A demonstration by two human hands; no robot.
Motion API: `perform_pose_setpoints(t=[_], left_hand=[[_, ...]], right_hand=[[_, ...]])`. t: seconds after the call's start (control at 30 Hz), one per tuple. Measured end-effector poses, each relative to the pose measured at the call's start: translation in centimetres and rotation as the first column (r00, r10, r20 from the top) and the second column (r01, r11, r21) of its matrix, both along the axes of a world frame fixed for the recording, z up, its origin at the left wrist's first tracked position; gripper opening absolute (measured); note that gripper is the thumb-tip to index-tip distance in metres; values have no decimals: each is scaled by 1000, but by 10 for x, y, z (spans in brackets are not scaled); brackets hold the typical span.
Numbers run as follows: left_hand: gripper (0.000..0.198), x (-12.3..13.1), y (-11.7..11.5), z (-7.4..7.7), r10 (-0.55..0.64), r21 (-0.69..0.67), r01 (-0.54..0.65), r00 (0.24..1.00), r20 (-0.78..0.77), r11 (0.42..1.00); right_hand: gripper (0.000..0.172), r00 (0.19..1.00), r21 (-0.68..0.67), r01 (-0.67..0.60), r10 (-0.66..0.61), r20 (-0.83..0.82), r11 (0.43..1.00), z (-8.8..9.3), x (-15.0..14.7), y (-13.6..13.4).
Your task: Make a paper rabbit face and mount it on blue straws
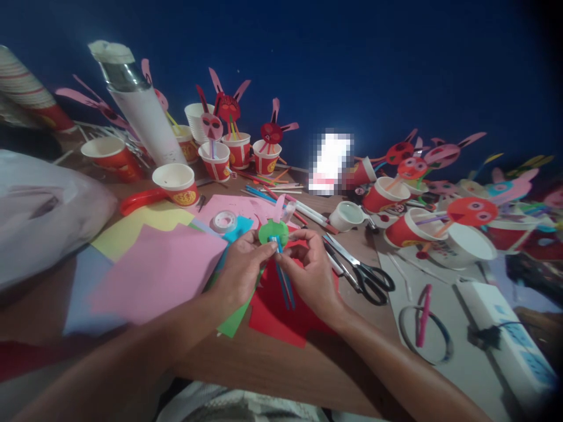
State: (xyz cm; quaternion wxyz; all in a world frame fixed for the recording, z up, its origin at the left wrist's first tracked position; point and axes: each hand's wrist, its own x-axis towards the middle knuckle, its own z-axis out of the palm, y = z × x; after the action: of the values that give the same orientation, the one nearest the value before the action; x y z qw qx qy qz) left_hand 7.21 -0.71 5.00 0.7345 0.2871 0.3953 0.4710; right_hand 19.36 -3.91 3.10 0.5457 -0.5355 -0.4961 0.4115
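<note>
Between my two hands is a green paper rabbit head (278, 230) with a pink ear standing up behind it. Blue-and-white straws (285, 287) hang down from its back. My left hand (241, 264) grips the green disc at its left side, the thumb lying by the top of the straws. With bent fingers, my right hand (310, 264) pinches at the disc's right edge and the straws. Beneath the hands lies red paper (285, 325), with a strip of green paper (235, 319) beside it. Black-handled scissors (373, 278) rest right of my right hand.
Pink paper (162, 275) and a tape roll (224, 221) lie to the left. Finished paper rabbits stand in red cups (214, 164) at the back and right. A white thermos (145, 117), a plastic bag (48, 211), a small white mug (347, 217) and a power strip (505, 334) surround the workspace.
</note>
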Motion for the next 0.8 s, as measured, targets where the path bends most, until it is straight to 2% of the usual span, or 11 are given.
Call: perform_pose_setpoints(t=[0.4, 0.6, 0.8], left_hand=[[22, 0, 1, 0, -2, -2, 2, 1000, -4, 1000], [24, -6, 2, 2, -1, -6, 1, 995, -102, 1000], [26, -11, 6, 3, 28, 119, -7, 984, -174, 993]], right_hand=[[32, 997, -39, -40, 37, -70, 998, 1, 1, -1], [15, 997, 53, 74, -74, 2, 996, 11, 20, 8], [9, 999, -2, -33, 33, -10, 999, 26, 33, 12]])
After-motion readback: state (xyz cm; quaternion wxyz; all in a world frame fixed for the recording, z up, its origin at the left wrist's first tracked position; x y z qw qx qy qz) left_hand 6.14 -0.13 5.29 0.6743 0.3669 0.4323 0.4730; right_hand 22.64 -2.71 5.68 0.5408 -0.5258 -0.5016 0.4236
